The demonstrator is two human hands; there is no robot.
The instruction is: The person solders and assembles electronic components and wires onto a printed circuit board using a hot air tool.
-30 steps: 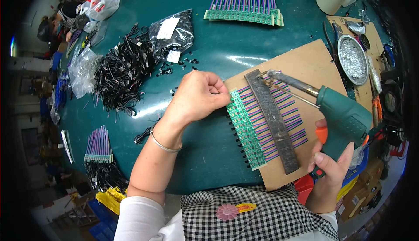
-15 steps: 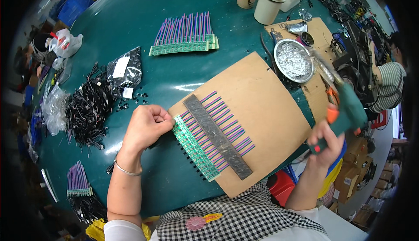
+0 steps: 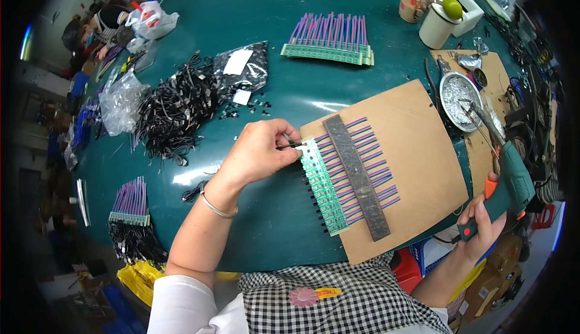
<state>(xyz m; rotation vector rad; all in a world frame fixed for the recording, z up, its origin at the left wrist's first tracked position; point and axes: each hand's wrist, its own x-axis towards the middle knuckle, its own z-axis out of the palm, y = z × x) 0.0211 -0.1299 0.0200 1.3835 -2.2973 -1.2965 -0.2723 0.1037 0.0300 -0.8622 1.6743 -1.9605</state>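
Observation:
My left hand (image 3: 260, 149) pinches a thin black wire (image 3: 290, 146) at the top corner of a green circuit board panel (image 3: 323, 186). Purple and dark wires run right from the panel, under a dark flat bar (image 3: 357, 177) lying across them on a cardboard sheet (image 3: 417, 152). Small black parts line the panel's left edge. Off to the right, my right hand (image 3: 480, 225) is closed round the handle of a green soldering gun (image 3: 518, 174) with an orange trigger. Its slim front end reaches over a round metal dish (image 3: 450, 101) of silvery bits.
Black cables (image 3: 178, 107) lie in a heap on the left, beside a plastic bag (image 3: 257, 71) of small black parts. Another wired panel stack (image 3: 329, 53) sits at the back. A white cup (image 3: 436, 27) with a green fruit on top stands at the back right.
The whole view has shifted, so the table appears further right. A black wire now shows in my left fingers. The soldering gun, blurred before, now appears steadier with its tip over the dish.

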